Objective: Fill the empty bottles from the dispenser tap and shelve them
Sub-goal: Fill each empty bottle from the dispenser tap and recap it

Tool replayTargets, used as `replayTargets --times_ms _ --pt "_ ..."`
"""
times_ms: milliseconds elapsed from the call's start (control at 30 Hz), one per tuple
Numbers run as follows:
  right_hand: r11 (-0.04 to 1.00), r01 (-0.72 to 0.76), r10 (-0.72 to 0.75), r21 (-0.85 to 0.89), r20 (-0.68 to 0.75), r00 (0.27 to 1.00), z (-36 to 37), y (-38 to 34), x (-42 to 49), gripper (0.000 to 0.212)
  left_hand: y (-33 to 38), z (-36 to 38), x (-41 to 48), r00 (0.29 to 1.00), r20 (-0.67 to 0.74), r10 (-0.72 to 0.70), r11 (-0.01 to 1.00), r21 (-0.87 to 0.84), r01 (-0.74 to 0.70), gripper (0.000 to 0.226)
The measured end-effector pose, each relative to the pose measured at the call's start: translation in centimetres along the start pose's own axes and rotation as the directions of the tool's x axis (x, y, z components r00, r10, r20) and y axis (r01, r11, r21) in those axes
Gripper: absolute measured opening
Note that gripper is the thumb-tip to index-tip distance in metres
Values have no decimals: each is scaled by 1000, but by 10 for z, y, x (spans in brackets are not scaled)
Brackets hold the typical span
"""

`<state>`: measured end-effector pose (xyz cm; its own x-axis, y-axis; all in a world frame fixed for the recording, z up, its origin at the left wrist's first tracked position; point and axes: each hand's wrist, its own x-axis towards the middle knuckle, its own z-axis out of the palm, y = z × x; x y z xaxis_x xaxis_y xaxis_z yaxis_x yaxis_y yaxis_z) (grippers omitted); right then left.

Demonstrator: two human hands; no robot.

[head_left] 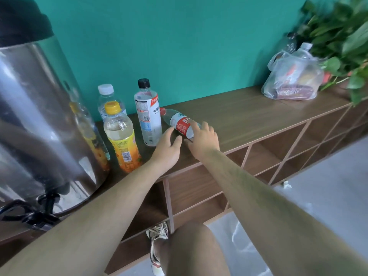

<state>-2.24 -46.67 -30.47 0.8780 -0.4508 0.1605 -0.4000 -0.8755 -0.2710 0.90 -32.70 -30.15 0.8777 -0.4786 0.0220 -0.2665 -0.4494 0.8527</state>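
Bare forearms are stretching out from the camera over the wooden shelf unit; the right hand is curling its fingers over the lower end of the red-labelled bottle, which is lying on its side on the top; the left hand is hovering just beside it, fingers spread, holding nothing. Left of them a black-capped bottle, a yellow-capped bottle and a white-capped bottle are standing upright beside the steel dispenser, its black tap sticking out low at the front.

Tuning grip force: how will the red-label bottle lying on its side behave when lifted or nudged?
Probably light: the red-label bottle looks see-through and empty. Likely to roll if nudged, since it lies on its side on the smooth cabinet top. Thin clear plastic may dent under a hard squeeze.
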Motion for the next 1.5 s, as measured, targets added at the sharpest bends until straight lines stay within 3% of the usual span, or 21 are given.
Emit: replayTargets --times_ms 200,367,500,633,733,867,1000,1100,1267,1400,1500 --pt "988 -29 34 155 -27 999 -4 4 -31 64 17 5 -3 997 63 -32 999 5 32 58" --pt "965 19 36 263 -202 979 -3 16 -96 63 24 10 -29 995 98 -10 996 -87 18 59" --pt "931 180 -42 319 -397 917 -4 20 -149 59 37 13 -61 995 74 -61 947 -312 81 54" --pt "842 401 -209 361 -466 860 -22 17 -193 49 51 0 -97 991 40 -128 860 -494 131 44" --pt "741 430 -229 515 -409 883 -43 7 -211 47 46 -20 -127 996 14 -91 884 -460 87 50" --pt "710 222 -105 669 -210 972 -75 -24 -213 48 33 -51 -175 999 52 18 929 -370 3 62" --pt "685 227 -219 692 -101 971 -91 -69 -224 51 20 -90 -220 996 77 42 948 -317 -15 69" --pt "653 243 -297 717 -53 953 -89 -103 -236 50 6 -117 -245 999 -25 28 949 -312 -35 67" --pt "727 384 -413 569 -84 907 -83 -155 -241 26 -27 -148 -274 977 -203 -63 940 -341 -10 64" --pt "882 394 -402 260 -24 915 -103 -189 -234 55 -51 -160 -294 966 -234 -110 968 -246 50 56" --pt "914 397 -402 85 43 915 -112 -213 -229 73 -67 -164 -306 973 -212 -93 985 -161 59 61"
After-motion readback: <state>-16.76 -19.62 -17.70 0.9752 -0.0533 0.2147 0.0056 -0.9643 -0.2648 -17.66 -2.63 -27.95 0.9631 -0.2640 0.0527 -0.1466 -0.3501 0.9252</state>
